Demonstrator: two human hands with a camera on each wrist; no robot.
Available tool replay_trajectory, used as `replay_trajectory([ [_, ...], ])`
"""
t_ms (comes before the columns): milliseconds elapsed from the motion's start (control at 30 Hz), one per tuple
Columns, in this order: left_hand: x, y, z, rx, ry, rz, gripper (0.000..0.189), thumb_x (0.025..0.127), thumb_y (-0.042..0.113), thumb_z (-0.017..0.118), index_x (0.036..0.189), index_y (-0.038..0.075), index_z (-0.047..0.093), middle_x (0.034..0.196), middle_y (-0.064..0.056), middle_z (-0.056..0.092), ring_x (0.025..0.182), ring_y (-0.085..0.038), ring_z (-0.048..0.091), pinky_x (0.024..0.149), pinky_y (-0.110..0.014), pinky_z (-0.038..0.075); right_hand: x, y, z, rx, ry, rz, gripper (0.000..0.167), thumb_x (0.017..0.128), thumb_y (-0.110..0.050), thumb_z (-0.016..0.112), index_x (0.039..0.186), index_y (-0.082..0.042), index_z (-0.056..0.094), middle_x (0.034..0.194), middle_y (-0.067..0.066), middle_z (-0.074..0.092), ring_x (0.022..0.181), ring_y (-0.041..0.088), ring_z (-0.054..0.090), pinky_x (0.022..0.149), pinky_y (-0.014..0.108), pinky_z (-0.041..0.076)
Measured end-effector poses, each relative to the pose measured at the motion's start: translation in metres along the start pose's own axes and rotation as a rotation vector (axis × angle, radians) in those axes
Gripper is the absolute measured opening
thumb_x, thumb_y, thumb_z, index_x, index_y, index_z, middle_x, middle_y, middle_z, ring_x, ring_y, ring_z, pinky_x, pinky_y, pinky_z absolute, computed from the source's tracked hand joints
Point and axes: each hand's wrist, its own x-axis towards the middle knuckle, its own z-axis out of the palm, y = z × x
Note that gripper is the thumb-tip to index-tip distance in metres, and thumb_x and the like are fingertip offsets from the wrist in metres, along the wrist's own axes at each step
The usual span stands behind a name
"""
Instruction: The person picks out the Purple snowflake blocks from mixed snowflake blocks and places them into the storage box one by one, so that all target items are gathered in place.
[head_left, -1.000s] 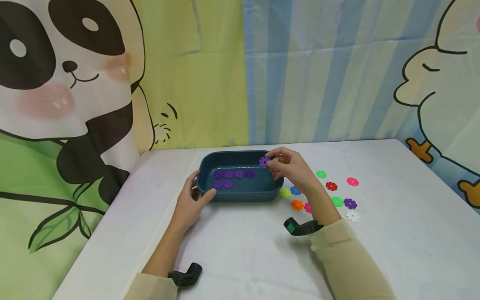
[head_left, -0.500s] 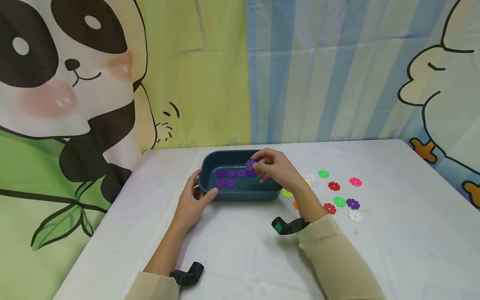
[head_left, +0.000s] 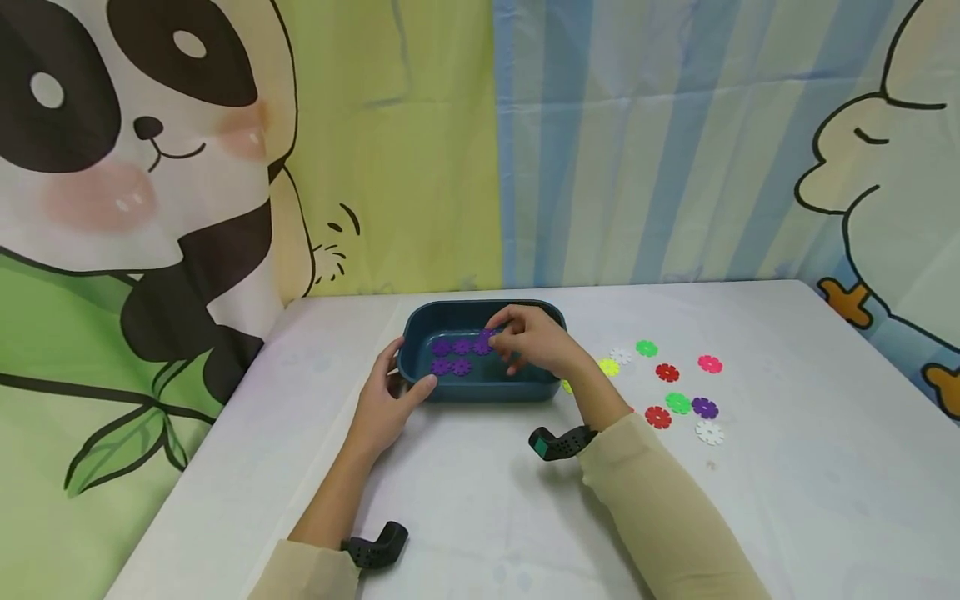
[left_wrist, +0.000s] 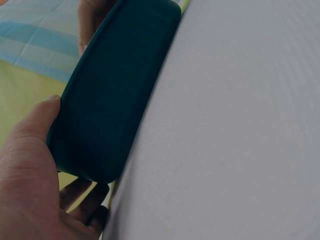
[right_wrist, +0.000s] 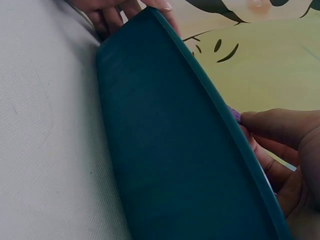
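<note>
A dark teal plastic tub (head_left: pixel 495 393) stands near the back of the table, with several purple notched discs (head_left: pixel 441 367) lying flat on its floor. My left hand (head_left: pixel 384 408) grips the tub's left end; in the left wrist view, its thumb presses the tub wall (left_wrist: pixel 110 100) near the rim. Over the inside of the tub, my right hand (head_left: pixel 536 342) pinches another purple notched disc (head_left: pixel 487 333) between thumb and finger. A sliver of that held disc (right_wrist: pixel 235 115) shows past the rim in the right wrist view. The right hand partly hides the tub's right side.
Loose notched discs are scattered right of the tub, among them a red disc (head_left: pixel 658 417), a green disc (head_left: pixel 647 348), a white disc (head_left: pixel 709 432) and a purple disc (head_left: pixel 705 407). Behind the table hangs a printed curtain (head_left: pixel 420 167).
My right hand has carried the purple disc leftward and lower, from the tub's right end toward the discs inside. My left hand has kept its hold on the tub.
</note>
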Motion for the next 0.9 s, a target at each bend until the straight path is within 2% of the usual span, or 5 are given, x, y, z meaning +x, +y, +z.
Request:
replay_trajectory([
  [167,0.001,0.001,0.000,-0.001,0.000,0.001,0.088,0.093,0.049,0.075,0.163,0.031,0.026,0.156,-0.013,0.046,0.137,-0.034,0.053,0.121,-0.054,0.037,0.006,0.002,0.003,-0.034,-0.029,0.033,0.032,0.101,-0.010,0.064,0.130,0.002,0.061,0.090,0.013,0.066,0.074,0.022,0.064,0.067,0.042,0.063],
  [433,0.000,0.000,0.000,-0.006,-0.007,-0.001,0.089,0.093,0.048,0.075,0.164,0.030,0.025,0.157,-0.014,0.046,0.138,-0.034,0.052,0.121,-0.055,0.035,0.015,0.007,0.011,-0.119,-0.029,0.112,0.027,0.101,-0.008,0.063,0.127,-0.001,0.064,0.094,0.011,0.066,0.078,0.023,0.064,0.061,0.035,0.060],
  [700,0.001,-0.002,0.001,-0.008,-0.013,-0.007,0.089,0.092,0.051,0.075,0.164,0.031,0.025,0.157,-0.013,0.046,0.137,-0.033,0.052,0.121,-0.055,0.035,0.025,0.013,0.020,-0.256,-0.023,0.198,0.022,0.099,-0.007,0.064,0.121,-0.006,0.068,0.091,0.012,0.069,0.077,0.022,0.067,0.065,0.033,0.060],
  [900,0.001,-0.001,0.001,0.000,-0.007,-0.009,0.090,0.092,0.051,0.076,0.164,0.032,0.025,0.157,-0.013,0.045,0.137,-0.034,0.052,0.120,-0.056,0.036,0.025,0.011,0.021,-0.289,-0.031,0.217,0.023,0.099,-0.007,0.065,0.122,-0.005,0.068,0.100,0.015,0.071,0.083,0.024,0.071,0.070,0.034,0.061],
])
